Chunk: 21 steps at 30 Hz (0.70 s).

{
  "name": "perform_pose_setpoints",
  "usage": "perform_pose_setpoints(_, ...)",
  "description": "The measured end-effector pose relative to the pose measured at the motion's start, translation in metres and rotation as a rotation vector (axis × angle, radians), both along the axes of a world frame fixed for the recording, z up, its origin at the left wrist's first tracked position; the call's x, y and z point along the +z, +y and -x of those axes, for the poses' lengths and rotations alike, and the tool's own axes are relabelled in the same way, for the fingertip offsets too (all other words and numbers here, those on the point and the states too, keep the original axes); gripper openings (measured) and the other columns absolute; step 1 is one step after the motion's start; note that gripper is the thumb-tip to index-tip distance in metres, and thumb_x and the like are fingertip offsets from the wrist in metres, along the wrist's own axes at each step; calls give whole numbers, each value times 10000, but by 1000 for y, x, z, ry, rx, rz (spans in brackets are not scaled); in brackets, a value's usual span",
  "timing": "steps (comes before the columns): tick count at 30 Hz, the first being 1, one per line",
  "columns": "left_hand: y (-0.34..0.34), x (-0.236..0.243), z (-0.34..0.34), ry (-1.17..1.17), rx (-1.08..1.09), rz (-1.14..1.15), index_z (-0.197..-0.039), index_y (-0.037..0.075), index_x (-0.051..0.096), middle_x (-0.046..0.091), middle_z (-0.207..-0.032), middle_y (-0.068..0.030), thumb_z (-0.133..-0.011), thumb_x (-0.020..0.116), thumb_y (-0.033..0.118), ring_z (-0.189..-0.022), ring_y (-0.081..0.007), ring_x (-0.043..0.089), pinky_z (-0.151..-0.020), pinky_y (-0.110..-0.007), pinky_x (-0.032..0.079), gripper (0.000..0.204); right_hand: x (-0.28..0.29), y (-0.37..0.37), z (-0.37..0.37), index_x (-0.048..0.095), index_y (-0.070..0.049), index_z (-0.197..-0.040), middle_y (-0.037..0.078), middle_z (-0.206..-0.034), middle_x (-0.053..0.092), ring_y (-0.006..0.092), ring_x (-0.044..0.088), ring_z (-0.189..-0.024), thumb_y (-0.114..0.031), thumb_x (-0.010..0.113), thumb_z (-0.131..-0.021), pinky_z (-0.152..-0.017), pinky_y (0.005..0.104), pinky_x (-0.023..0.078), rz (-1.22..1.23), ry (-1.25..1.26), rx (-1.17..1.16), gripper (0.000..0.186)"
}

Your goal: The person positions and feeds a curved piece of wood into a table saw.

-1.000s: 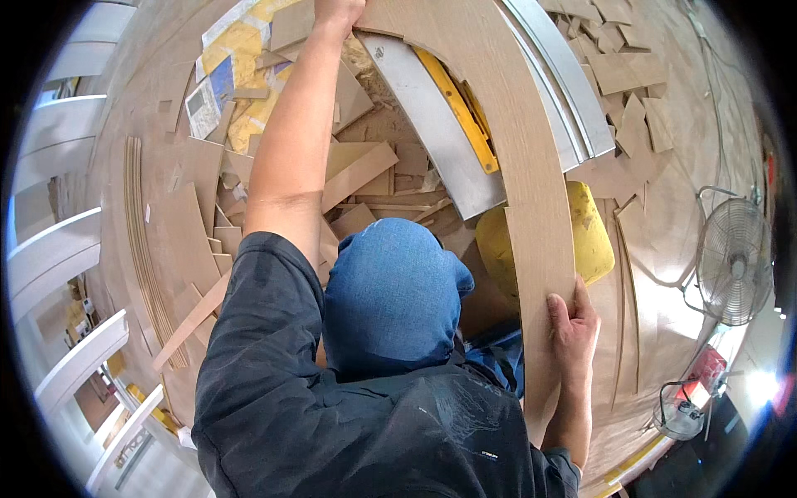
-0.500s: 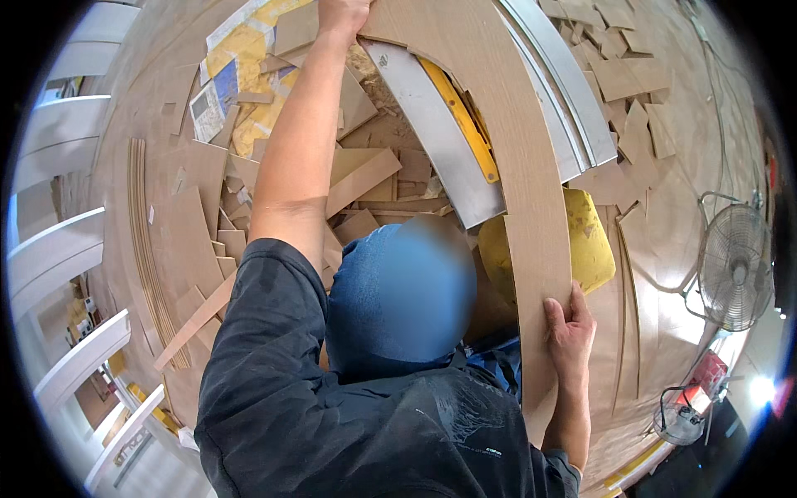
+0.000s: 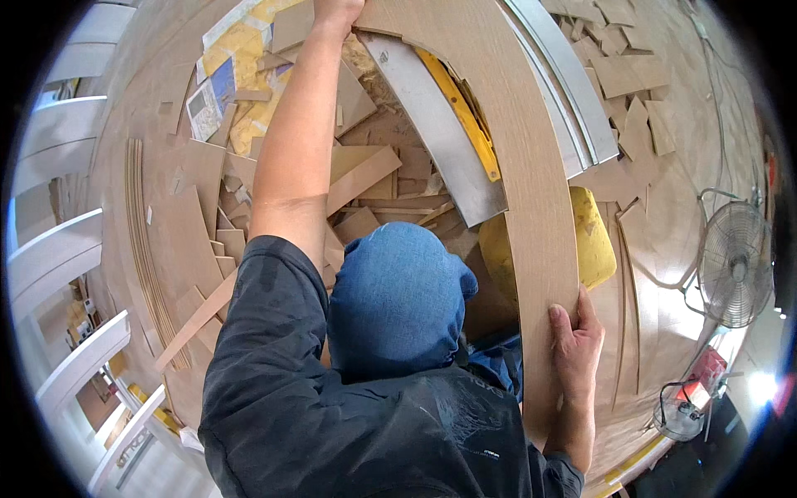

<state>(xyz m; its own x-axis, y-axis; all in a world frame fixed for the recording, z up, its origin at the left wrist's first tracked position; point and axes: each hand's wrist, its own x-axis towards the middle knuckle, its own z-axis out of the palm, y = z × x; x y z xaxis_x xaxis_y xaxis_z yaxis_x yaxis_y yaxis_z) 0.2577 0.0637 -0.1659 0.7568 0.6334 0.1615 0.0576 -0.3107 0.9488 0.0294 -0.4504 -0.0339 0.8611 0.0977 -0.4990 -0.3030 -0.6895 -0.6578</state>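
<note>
A long, light-brown wooden board (image 3: 531, 158) with a stepped left edge runs from the far top down past my right side. My right hand (image 3: 578, 344) grips its near part at the right edge, thumb on top and index finger along the side. At the far end, my left hand (image 3: 336, 10) is closed at the board's left edge, partly cut off by the picture's border. Under and beside the board lie a wide grey metal strip (image 3: 432, 124) and a yellow tool (image 3: 459, 116) with a long straight body. A yellow stool-like block (image 3: 591, 236) shows beneath the board.
Wood offcuts (image 3: 365, 178) are scattered ahead and to the left. Long metal strips (image 3: 569, 91) lie right of the board, near another heap of offcuts (image 3: 627, 79). A caged fan (image 3: 735, 266) stands at the right. White slatted panels (image 3: 58, 249) line the left side.
The board's near part has shifted slightly to the right, and my right hand has moved right and a little nearer with it. My left hand has moved slightly left and farther away.
</note>
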Motion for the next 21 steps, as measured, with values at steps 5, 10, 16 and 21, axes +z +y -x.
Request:
perform_pose_setpoints(5, -1, 0, 0, 41, 36, -36, -1259, -63, 635, 735, -1109, -189, -811, 849, 242, -951, -264, 715, -825, -379, 579, 583, -9, 1, 2, 576, -19, -1398, 172, -1071, 734, 196, 686, -971, -226, 694, -966, -869, 359, 550, 4, -14, 8, 494)
perform_pose_setpoints(10, -1, 1, 0, 60, 71, -57, -1270, -58, 625, 735, -1113, -192, -811, 851, 245, -954, -272, 720, -822, -382, 581, 594, -16, 1, 4, 575, -27, -1401, 165, -1076, 732, 198, 688, -959, -249, 701, -961, -865, 358, 553, 19, 13, -22, 509)
perform_pose_setpoints(16, -9, 10, -1, 56, 57, 49, -1255, -44, 631, 741, -1088, -176, -815, 848, 236, -920, -244, 721, -784, -383, 589, 565, -12, 3, 1, 578, -7, -1389, 172, -1071, 740, 187, 693, -975, -224, 704, -958, -869, 345, 553, 15, -17, -3, 498)
perform_pose_setpoints(21, -3, 10, -4, 90, 51, 22, -1218, -40, 650, 745, -1071, -170, -824, 840, 243, -915, -243, 722, -778, -382, 588, 521, -12, 6, -2, 573, 10, -1390, 173, -1048, 748, 175, 695, -948, -159, 698, -954, -857, 322, 551, -39, 4, -21, 485)
